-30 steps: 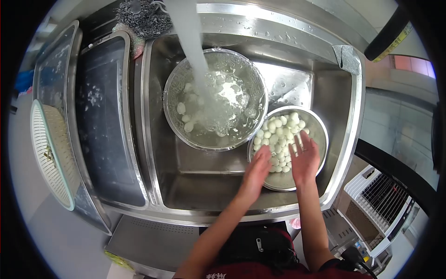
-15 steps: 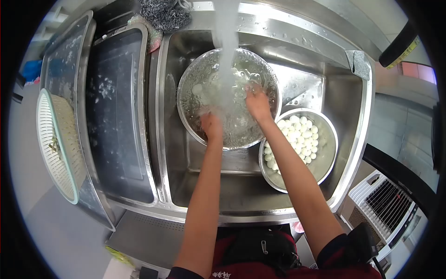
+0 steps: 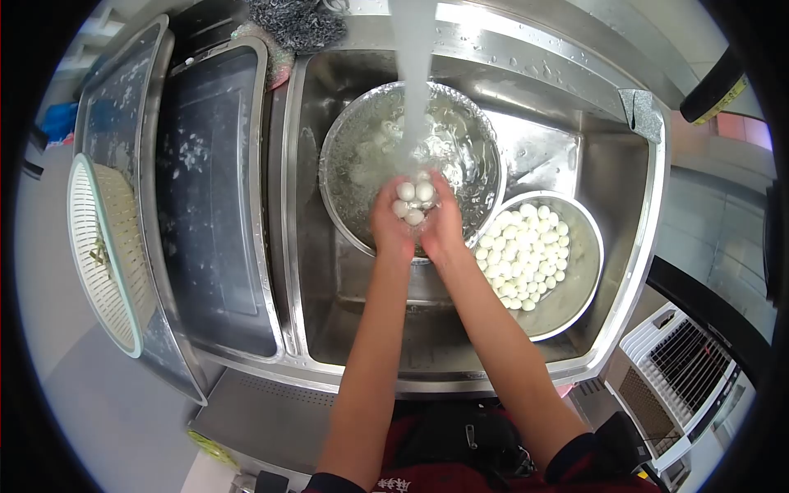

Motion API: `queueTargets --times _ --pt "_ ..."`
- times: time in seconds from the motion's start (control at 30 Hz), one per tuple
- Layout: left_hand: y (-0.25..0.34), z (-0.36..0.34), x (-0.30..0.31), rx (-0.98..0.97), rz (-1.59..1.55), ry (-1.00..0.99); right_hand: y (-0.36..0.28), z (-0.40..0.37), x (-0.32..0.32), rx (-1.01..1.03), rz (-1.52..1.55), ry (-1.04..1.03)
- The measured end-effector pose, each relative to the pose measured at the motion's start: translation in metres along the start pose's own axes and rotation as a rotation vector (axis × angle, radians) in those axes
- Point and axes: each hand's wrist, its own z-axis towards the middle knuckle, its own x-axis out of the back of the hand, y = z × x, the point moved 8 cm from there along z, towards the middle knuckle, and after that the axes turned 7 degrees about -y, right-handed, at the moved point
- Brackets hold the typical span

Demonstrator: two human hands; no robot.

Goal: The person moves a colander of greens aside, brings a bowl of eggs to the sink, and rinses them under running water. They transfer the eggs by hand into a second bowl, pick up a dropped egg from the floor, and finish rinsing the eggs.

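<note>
My left hand and my right hand are cupped together over the near side of a big round metal basin filled with water. Several white quail eggs rest between the palms, fingers curled around them. Water from the tap falls into the basin just beyond my fingertips, churning the surface. Pale shapes under the water are blurred. To the right of my right forearm, a second metal bowl holds a heap of the same small eggs.
Both vessels stand in a steel sink. On the left are a dark wet tray and a white basket with a green rim. A scouring pad lies at the back. A white crate stands at lower right.
My hands were apart and dipped in the basin's water. They have come together toward me, with several quail eggs gathered between them.
</note>
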Motion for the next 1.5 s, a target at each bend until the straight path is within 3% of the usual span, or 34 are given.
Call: queueTargets --times 0.1,0.27,0.47,0.6,0.63,0.67,0.73,0.77,0.8,0.9,0.97,1.03,1.1,1.17,1.3,1.37,1.4,1.47,1.5 --pt "0.008 -0.022 -0.019 -0.019 -0.105 0.0 -0.011 -0.02 -0.019 0.011 0.326 -0.097" --pt "-0.011 -0.053 -0.047 0.045 -0.233 -0.178 -0.044 -0.052 -0.006 0.065 0.432 -0.173" --pt "-0.069 -0.11 -0.083 0.356 -0.403 -0.354 -0.098 -0.126 0.06 0.17 0.397 -0.068" --pt "-0.134 -0.145 -0.055 0.574 -0.193 -0.202 -0.101 -0.166 0.116 0.128 0.324 0.172" --pt "-0.143 -0.151 -0.042 0.647 -0.091 -0.133 -0.099 -0.17 0.129 0.102 0.302 0.291" --pt "-0.135 -0.151 -0.041 0.633 -0.09 -0.129 -0.1 -0.166 0.126 0.091 0.302 0.28" --pt "-0.097 -0.139 -0.036 0.434 0.476 -0.252 -0.138 -0.157 0.105 0.336 -0.215 0.212" --pt "-0.059 -0.123 -0.042 0.1 0.675 -0.339 -0.149 -0.146 0.082 0.34 -0.345 0.185" --pt "-0.027 -0.109 -0.042 -0.064 0.796 -0.332 -0.154 -0.13 0.062 0.37 -0.427 0.083" --pt "0.054 -0.068 -0.029 -0.401 1.031 -0.093 -0.146 -0.069 -0.002 0.413 -1.021 -0.098" --pt "0.072 -0.037 -0.005 -0.635 1.272 0.107 -0.121 -0.02 -0.015 0.498 -1.455 -0.116" --pt "0.062 -0.003 0.021 -0.662 1.245 0.145 -0.104 0.011 -0.025 0.577 -1.619 -0.098" --pt "0.062 0.011 0.023 -0.68 1.213 0.177 -0.091 0.036 -0.021 0.507 -1.605 -0.051" --pt "0.044 0.025 0.036 -0.4 1.089 0.187 -0.075 0.055 -0.005 0.324 -1.627 -0.009" --pt "0.028 0.026 0.031 -0.22 1.223 0.139 -0.051 0.059 0.029 0.179 -1.764 0.156" --pt "0.009 0.02 0.041 0.065 1.07 0.193 -0.009 0.063 0.034 -0.078 -2.046 -0.365" --pt "0.003 0.024 0.048 0.062 1.071 0.199 0.001 0.059 0.036 -0.076 -2.045 -0.372" --pt "-0.022 0.034 0.063 0.19 0.944 0.111 0.008 0.047 0.066 -0.139 -1.01 0.023" --pt "0.0 -0.009 0.014 0.244 0.815 0.111 0.008 0.038 0.059 -0.165 -0.918 0.024"
